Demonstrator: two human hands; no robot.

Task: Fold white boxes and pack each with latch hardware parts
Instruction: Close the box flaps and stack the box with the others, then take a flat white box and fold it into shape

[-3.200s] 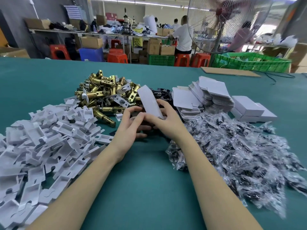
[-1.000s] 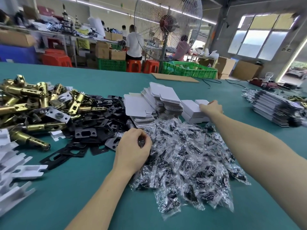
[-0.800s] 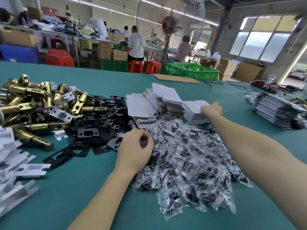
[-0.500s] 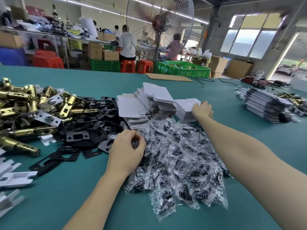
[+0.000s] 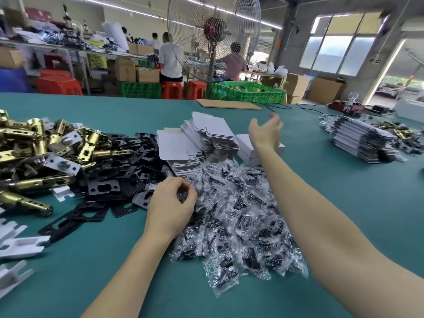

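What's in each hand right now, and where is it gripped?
Left hand pinches a clear screw packet at the pile's near-left edge; which part is hidden. Right hand is open above the folded boxes, holding nothing.

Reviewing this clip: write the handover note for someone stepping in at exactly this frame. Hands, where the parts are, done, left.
Left hand: pinches a packet at the near edge of the screw packets.
Right hand: open, empty, raised over the folded white boxes.
Flat box blanks are stacked behind the packets; black plates and brass latches lie left, white inserts nearest left.
Done: a few boxes folded and set down, whether filled cannot be told.
Left: fold a fresh blank, pack latch, plate, insert, packet.
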